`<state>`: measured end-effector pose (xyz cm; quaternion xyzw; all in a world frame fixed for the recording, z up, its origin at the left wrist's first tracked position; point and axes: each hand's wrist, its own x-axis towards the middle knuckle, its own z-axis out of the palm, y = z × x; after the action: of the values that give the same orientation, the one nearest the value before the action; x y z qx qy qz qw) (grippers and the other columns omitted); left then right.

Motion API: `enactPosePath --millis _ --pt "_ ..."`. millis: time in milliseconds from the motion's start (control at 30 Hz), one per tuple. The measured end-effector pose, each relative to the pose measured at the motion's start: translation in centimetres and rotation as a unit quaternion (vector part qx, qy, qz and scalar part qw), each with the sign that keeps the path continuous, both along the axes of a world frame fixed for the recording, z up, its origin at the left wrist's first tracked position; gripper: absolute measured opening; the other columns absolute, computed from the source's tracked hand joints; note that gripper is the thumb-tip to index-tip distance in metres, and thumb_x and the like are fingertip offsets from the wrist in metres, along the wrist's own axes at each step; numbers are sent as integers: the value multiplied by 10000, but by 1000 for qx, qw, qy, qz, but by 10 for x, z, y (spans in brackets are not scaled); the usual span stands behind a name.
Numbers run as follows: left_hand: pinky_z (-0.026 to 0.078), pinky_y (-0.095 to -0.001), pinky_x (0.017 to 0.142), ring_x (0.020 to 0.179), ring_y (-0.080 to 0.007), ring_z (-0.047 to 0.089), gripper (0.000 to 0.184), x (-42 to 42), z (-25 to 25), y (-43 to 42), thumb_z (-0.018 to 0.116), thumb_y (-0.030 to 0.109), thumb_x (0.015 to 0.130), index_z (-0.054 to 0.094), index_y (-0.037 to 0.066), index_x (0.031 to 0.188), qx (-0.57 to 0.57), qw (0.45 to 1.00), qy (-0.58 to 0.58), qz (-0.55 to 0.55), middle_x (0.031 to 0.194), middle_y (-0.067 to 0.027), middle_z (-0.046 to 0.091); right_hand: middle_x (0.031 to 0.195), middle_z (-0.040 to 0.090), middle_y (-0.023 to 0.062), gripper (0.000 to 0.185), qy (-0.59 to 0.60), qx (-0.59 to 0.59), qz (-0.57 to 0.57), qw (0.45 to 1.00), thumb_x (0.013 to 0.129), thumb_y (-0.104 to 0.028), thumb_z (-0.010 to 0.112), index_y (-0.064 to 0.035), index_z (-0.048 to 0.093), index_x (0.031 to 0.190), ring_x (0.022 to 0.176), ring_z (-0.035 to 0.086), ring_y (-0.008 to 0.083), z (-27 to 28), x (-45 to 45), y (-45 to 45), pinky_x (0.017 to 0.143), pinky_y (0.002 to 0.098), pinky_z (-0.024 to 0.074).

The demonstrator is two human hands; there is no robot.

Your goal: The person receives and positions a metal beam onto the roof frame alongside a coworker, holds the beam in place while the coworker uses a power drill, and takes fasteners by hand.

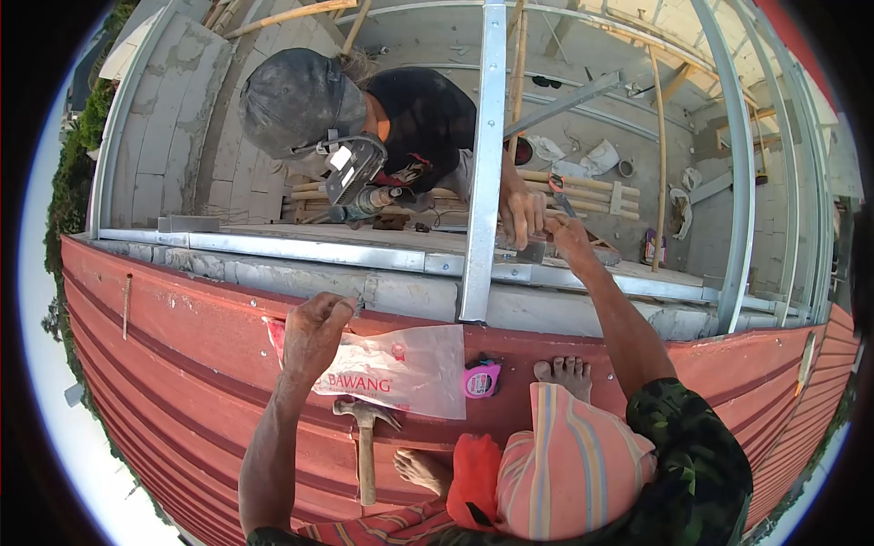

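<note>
My left hand (pixel 314 332) is closed in a pinch above the red metal roof sheet (pixel 218 318); small dark bits show at its fingertips, too small to name. Stretched forward past the upright-running steel beam (pixel 483 164), my right hand (pixel 572 244) has its fingers drawn together, and what they hold is hidden. It meets a co-worker's hand (pixel 523 217) beside a small metal bracket (pixel 526 251) on the steel rail (pixel 382 259). Below my left hand lie a plastic bag (pixel 428 364) with red lettering and a claw hammer (pixel 366 446). A pink tape measure (pixel 482 379) rests right of the bag.
Across the wall top, a co-worker (pixel 419 118) in a dark cap is beside a power drill (pixel 364 202). Other steel beams (pixel 728 164) span the space at right. Bamboo poles (pixel 657 155) stand below, among debris on the lower floor. My bare feet (pixel 564 373) are on the roof.
</note>
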<state>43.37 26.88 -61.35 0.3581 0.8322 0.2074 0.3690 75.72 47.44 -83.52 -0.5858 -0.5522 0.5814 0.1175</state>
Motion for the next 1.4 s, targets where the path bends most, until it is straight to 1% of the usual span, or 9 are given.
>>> enactPosePath --millis 167,267,533,633,800,900,967,1133,1400 --pt "429 -272 570 609 -116 526 307 7 -14 -17 594 279 807 641 -20 857 2 999 -40 33 657 -95 601 781 598 93 354 16 43 25 999 843 -269 506 50 621 941 713 521 168 14 9 -14 691 303 419" --pt "415 -262 552 598 -96 501 294 12 -20 -20 597 269 809 641 -18 860 20 1000 -17 15 638 -77 587 655 533 73 343 17 36 -30 999 845 -287 513 45 597 809 648 475 151 22 2 -27 618 319 383" --pt "415 -262 542 589 -94 499 281 10 -25 -18 598 257 811 643 -13 876 32 998 -48 27 631 -75 585 754 479 -34 352 179 37 -97 978 923 -312 451 18 560 868 764 406 86 60 -18 -46 725 235 338" --pt "430 -270 554 598 -114 529 287 15 -21 -12 601 262 808 644 -11 881 34 999 -35 13 645 -91 600 731 457 -27 369 177 121 -52 975 931 -328 434 19 551 889 738 388 86 58 -22 -52 681 247 332" --pt "464 -310 596 629 -179 600 307 16 -21 -12 588 287 808 644 -3 891 16 999 -35 8 683 -127 630 713 431 -18 400 103 50 -37 993 936 -354 417 23 544 891 707 366 93 42 -12 -51 635 267 318" --pt "432 -272 595 635 -102 513 307 15 -12 -8 599 276 814 639 -10 919 -53 998 -29 -12 669 -73 589 694 406 -26 413 83 42 -53 994 936 -373 408 12 538 862 674 350 94 35 -15 -54 611 268 302" --pt "441 -288 581 620 -123 536 329 13 -18 -13 600 305 812 641 -1 928 -47 998 -28 1 656 -86 594 688 395 -33 415 68 113 -72 989 933 -376 413 14 528 846 660 340 97 34 -14 -54 598 268 294" --pt "453 -338 562 604 -196 592 347 6 -18 -16 579 341 821 639 13 915 -7 1000 2 -30 643 -137 602 729 447 0 378 19 90 -68 993 939 -341 420 8 532 846 689 386 115 52 -10 -48 656 260 349" --pt "460 -341 572 601 -232 606 316 -14 -18 -20 586 320 811 634 16 882 -19 999 21 -15 637 -147 601 1032 563 173 283 -44 383 50 921 905 -173 504 42 534 1085 972 540 253 112 -24 -39 876 352 400"
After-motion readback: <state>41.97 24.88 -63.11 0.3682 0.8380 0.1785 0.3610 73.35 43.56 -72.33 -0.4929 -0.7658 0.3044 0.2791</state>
